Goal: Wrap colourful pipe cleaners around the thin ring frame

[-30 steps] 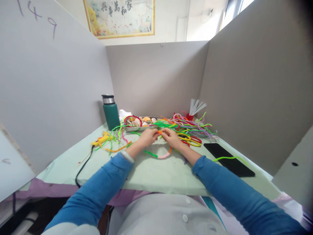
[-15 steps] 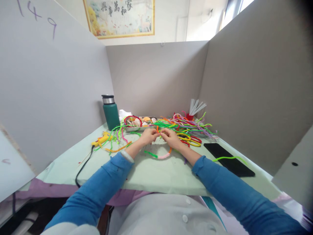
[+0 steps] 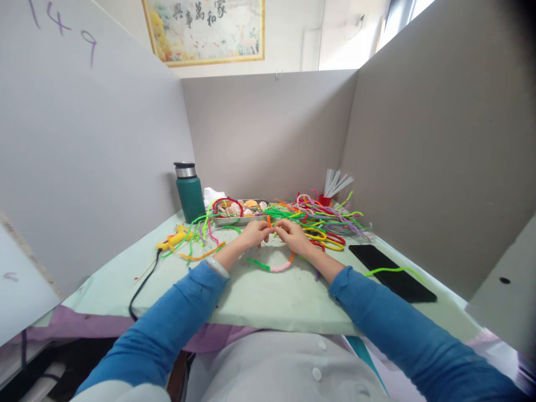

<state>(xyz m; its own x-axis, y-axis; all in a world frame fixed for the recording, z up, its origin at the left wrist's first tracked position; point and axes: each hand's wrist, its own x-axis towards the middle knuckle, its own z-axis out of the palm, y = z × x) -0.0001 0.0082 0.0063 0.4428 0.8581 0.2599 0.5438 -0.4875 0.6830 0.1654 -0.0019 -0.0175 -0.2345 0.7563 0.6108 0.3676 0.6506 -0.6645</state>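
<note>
orange pipe cleaner sticks up in a short length where the two hands meet, over the middle of the tabletop. the left hand is nearly closed, thumb and fingertips pinched on it, the back of the hand turned up and the lower fingers curled under. the right hand comes in from the other side, its thumb and forefinger pressed together on the same spot, fingertips touching or almost touching those of the left. both arms reach forward and slant inward, forearms low, blue sleeves drawn back from the wrists; a white band circles the left one.

just below the hands, a curved green, pink and orange strip lies on the tabletop, its orange end rising toward the right wrist; i cannot tell whether it joins the pinched piece. a tray of shells sits beyond the hands, beside a heap of coloured pipe cleaners.
</note>
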